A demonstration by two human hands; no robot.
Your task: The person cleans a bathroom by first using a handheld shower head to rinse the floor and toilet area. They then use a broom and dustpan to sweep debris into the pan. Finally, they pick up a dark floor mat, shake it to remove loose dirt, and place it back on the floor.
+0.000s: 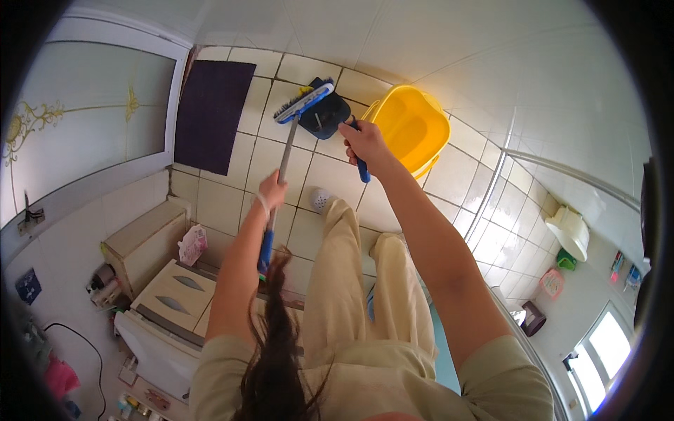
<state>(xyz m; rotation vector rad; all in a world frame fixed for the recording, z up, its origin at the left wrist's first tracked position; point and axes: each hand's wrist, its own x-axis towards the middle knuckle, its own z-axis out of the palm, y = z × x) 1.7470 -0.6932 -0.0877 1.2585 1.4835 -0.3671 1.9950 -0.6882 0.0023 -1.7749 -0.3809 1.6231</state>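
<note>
My left hand [272, 189] is closed round the grey pole of a long-handled brush [303, 103], which has a blue and white head, dark bristles and a blue grip at its near end. The brush head lies over a dark dustpan [327, 118] on the tiled floor. A small yellow bit shows behind the head; I cannot make out what it is. The dustpan's handle, with a blue end, is gripped in my right hand [365, 146]. Just right of that hand stands a yellow bucket [411, 123].
A dark purple mat [213, 116] lies left of the dustpan, by the frosted glass door [91, 105]. To my left is a white cabinet [175, 298] with a pink container [193, 244] beside it. A metal-framed glass partition [491, 186] stands on the right.
</note>
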